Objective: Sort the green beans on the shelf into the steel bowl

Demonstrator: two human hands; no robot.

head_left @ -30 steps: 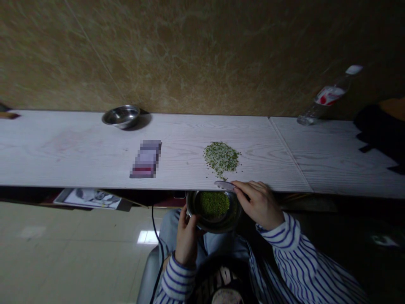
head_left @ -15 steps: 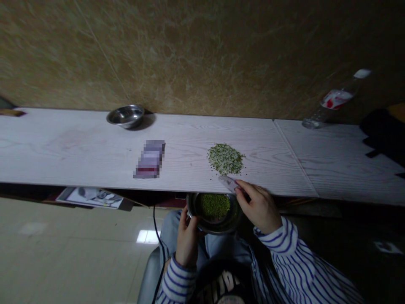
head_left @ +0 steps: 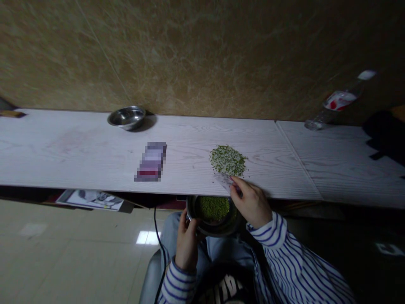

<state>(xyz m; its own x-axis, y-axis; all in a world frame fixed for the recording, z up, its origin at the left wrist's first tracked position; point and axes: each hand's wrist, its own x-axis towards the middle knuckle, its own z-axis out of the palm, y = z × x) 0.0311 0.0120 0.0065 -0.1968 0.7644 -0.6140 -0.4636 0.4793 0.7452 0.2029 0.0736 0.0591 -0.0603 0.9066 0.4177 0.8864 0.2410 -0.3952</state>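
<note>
My left hand (head_left: pixel 186 244) grips the left rim of a metal bowl (head_left: pixel 217 230), held above my lap just under the table's front edge. Small green beans (head_left: pixel 215 209) cover its bottom. In my right hand (head_left: pixel 253 203), pinched between thumb and fingers, is a thin, translucent plastic piece (head_left: pixel 223 181); whether it is a bag or a sheet I cannot tell. It lies at the near edge of a pile of mixed green and white grains (head_left: pixel 228 160) on the table, right above the bowl. A few loose grains lie around the pile.
On the white wood-grain table (head_left: pixel 186 164) lies a blurred-out flat purple object (head_left: pixel 151 162). A second metal bowl (head_left: pixel 127 118) stands near the wall. At the right are a clear plastic bottle (head_left: pixel 340 101) and a dark item (head_left: pixel 384 133). A black cable (head_left: pixel 157 236) hangs at my left.
My right hand has moved slightly left with the plastic piece, which now touches the pile's near edge. The left hand and bowl are nearly unchanged; the whole view has shifted slightly.
</note>
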